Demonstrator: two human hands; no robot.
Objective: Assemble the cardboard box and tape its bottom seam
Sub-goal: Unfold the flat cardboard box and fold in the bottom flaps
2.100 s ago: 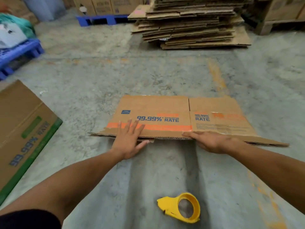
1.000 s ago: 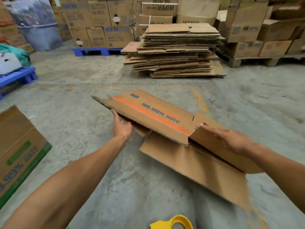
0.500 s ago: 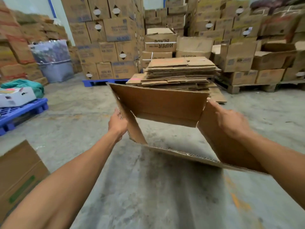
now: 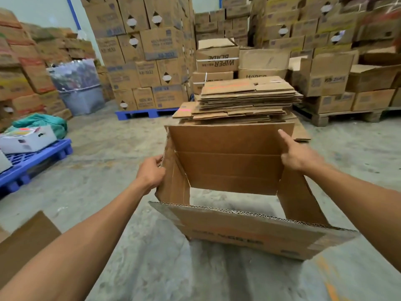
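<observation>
Holding box popped open as tube: left hand pinched left wall, right hand flat against right wall, gripping nothing. Flaps unfolded, seam untaped.

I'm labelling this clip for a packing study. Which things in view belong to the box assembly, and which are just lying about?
In the job: cardboard box, left hand, right hand.

Lying about: stack of flattened cartons, blue pallet, white box, green cloth.
</observation>
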